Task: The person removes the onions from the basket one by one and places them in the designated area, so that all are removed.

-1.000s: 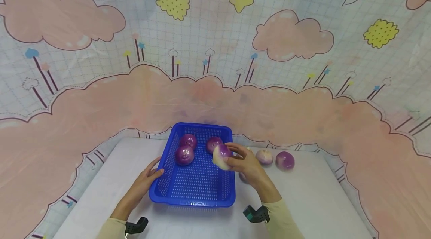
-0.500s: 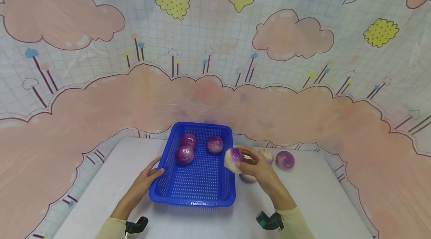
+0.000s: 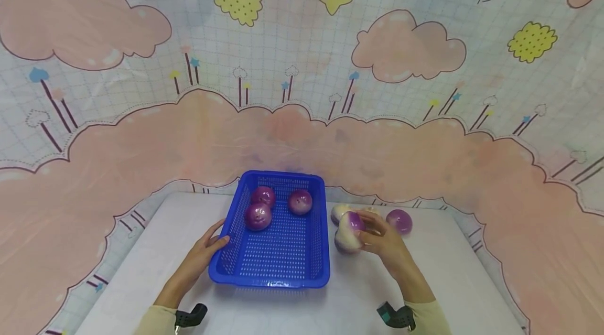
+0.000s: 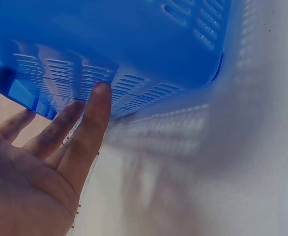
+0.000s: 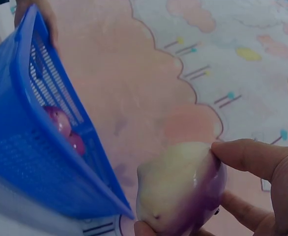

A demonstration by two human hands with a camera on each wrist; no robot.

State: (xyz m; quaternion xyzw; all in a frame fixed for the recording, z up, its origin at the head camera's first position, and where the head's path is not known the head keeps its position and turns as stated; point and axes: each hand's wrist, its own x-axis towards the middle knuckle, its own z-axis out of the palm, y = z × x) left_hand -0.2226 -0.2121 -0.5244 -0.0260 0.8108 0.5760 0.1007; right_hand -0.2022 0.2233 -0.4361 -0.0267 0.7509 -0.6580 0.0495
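My right hand [image 3: 384,240] holds a purple-and-white onion [image 5: 178,187] between thumb and fingers, to the right of the blue basket [image 3: 271,283]. In the head view the held onion overlaps another onion [image 3: 345,249] lying on the table. Thumb over the left rim and fingers along the outer wall, my left hand [image 3: 204,251] grips the basket. Its fingers [image 4: 87,132] show against the slotted wall in the left wrist view. Inside the basket lie three purple onions: two together at the left [image 3: 258,216] and a single onion [image 3: 300,202] at the right.
Behind the held onion sits a pale onion [image 3: 338,213] on the white table [image 3: 453,267]. A purple onion [image 3: 399,222] lies farther right, and another pale one is mostly hidden by my right hand. A patterned cloth backdrop [image 3: 283,141] rises behind the table.
My right hand has carried the onion rightward from over the basket to beside it, above the table. The left hand and the basket have stayed put.
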